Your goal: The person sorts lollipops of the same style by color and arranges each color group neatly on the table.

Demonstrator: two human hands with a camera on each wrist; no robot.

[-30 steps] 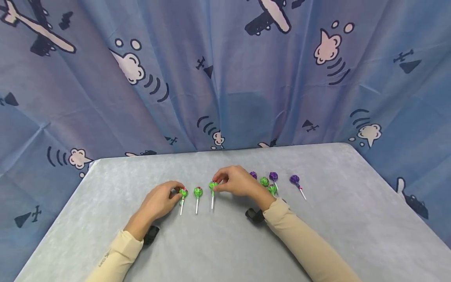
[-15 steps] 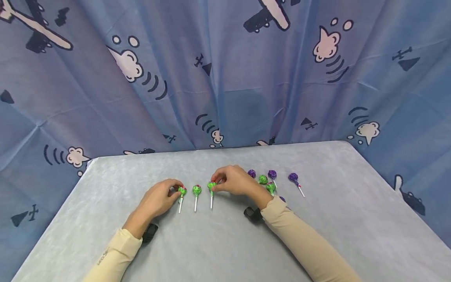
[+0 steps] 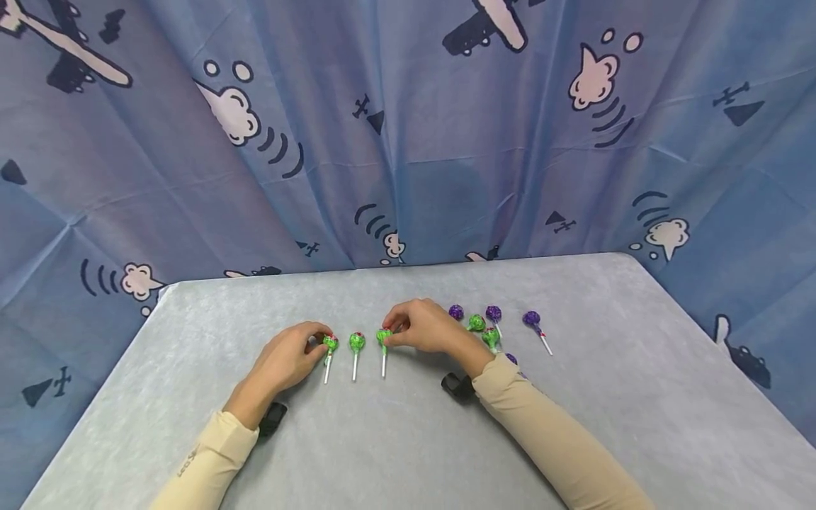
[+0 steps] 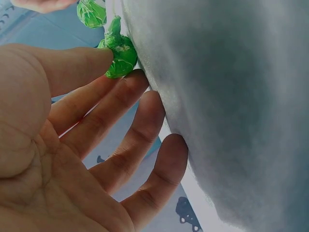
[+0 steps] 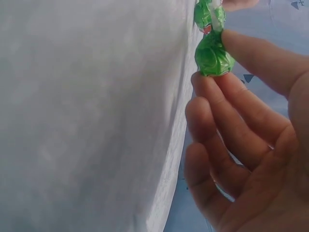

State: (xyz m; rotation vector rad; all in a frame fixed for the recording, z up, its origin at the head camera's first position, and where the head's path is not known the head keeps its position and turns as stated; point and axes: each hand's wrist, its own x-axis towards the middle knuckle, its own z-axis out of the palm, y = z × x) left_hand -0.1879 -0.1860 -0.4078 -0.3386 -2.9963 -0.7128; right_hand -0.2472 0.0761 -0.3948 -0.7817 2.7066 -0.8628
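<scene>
Three green-wrapped lollipops lie side by side on the table, their white sticks toward the person. My left hand (image 3: 290,360) pinches the head of the left lollipop (image 4: 124,57) between thumb and fingers. The right lollipop (image 5: 212,59) has its head pinched by my right hand (image 3: 423,327), as the right wrist view also shows. Between the hands the middle lollipop (image 3: 357,342) lies untouched. In both wrist views the other fingers spread down toward the tabletop.
Beyond the right wrist lie several more lollipops: a purple one (image 3: 532,319) apart at the right, another purple one (image 3: 494,313), and a green one (image 3: 490,337) among the cluster. The right forearm partly covers this group. A patterned blue curtain (image 3: 440,142) hangs behind the table (image 3: 357,453).
Both hands keep their pinch on the outer green lollipops, and the row stays in place. Only the head view has shifted slightly.
</scene>
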